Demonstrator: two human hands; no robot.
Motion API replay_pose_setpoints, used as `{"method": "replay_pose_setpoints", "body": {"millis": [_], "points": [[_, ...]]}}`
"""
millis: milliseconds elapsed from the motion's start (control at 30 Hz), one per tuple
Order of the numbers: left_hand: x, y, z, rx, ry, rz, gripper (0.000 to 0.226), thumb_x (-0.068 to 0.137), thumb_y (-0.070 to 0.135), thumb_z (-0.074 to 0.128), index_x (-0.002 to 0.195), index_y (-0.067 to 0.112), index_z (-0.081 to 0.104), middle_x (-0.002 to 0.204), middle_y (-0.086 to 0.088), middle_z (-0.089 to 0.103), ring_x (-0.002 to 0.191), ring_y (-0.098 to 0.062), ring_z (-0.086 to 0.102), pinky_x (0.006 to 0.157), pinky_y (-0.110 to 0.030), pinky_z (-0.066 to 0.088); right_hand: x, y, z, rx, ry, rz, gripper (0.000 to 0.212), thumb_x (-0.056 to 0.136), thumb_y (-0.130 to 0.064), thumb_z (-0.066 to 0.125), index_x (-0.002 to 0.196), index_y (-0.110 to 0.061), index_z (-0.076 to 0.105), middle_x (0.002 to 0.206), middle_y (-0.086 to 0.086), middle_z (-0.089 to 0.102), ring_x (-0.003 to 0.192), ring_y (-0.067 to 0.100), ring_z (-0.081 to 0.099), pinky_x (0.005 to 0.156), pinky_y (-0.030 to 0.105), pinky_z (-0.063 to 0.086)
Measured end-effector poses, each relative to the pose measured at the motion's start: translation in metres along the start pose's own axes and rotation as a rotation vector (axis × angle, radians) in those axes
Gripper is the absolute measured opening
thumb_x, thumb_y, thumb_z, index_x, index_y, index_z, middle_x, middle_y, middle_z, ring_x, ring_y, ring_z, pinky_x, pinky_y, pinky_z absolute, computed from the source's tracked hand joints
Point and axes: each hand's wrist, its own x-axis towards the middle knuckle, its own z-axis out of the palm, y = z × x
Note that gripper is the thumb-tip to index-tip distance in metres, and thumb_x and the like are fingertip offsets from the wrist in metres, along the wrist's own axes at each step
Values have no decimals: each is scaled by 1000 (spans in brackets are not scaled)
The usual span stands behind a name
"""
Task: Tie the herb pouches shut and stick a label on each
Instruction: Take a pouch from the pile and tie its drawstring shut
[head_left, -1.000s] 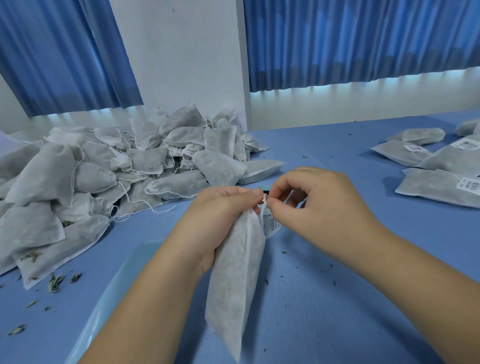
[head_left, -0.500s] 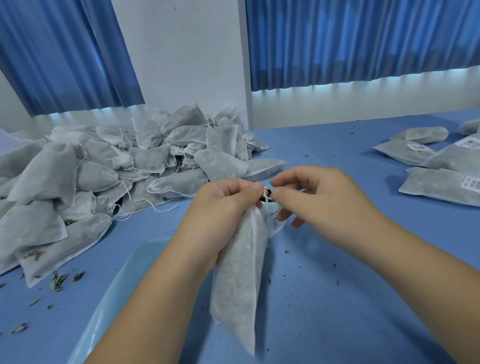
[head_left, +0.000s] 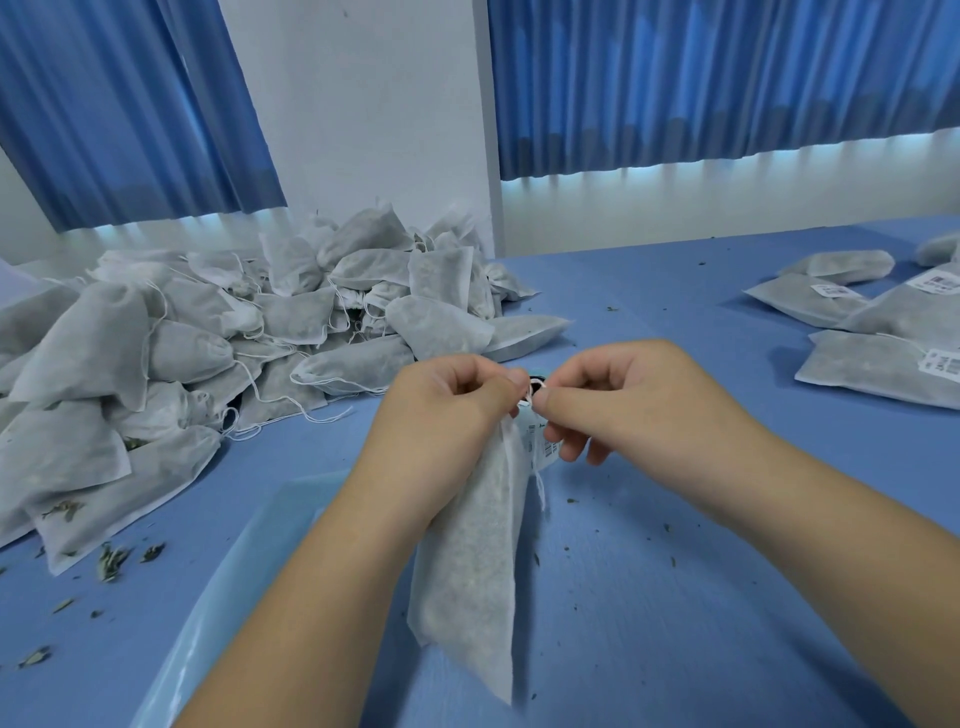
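Here we are over the blue tabletop (head_left: 675, 597), and the pouch (head_left: 478, 561) is up off it, hanging between our two hands in the middle of the view. Our left hand (head_left: 447, 415) has its fingers (head_left: 467, 376) curled tight round the gathered neck. The long white body droops below the wrist, a greenish-grey fill showing faintly through the fabric. Our right hand (head_left: 623, 400) is right up against the left, thumb and forefinger pinching the thin white string (head_left: 531, 395) at the mouth, the other fingers loosely bent underneath. Just below the neck a white label (head_left: 540, 441) peeks out at the pouch's edge, with dark print too small for us to read.

Over on the left sits a big pile of pouches (head_left: 208, 353), all filled, drawstrings trailing loose across the blue. Far right is a smaller group of flat pouches (head_left: 878, 364), several bearing a white sticker (head_left: 943, 364) with barcode-like marks, the writing again beyond reading. A pale blue tray (head_left: 234, 597) lies under our left forearm, and what it holds we cannot tell. Dried leaf crumbs (head_left: 111, 561) are scattered by the pile's near edge. Blue curtains (head_left: 727, 78) hang behind.
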Motion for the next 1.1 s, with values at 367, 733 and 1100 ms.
{"method": "replay_pose_setpoints", "body": {"millis": [367,733,1100], "points": [[-1,3,-2,-136,-60,-133,24,88,27,71,68,15,74,66,0,63,63,-13,54,64,-28,43,4,6,3,-48,123,-23,17,79,-21,75,69,-17,63,54,-6,60,52,8,59,51,26,46],[-3,3,4,-123,-20,-99,23,87,25,71,67,16,75,69,-1,66,67,-14,56,71,-31,45,0,10,8,-327,258,-275,14,75,-21,69,63,-25,64,58,-23,58,55,-1,53,55,14,43],[-3,1,6,0,23,-37,24,87,27,71,67,13,73,64,2,64,61,-9,51,58,-20,40,0,10,9,-373,279,-245,15,77,-25,70,62,-28,68,67,-24,63,63,-1,58,59,16,45]]}}
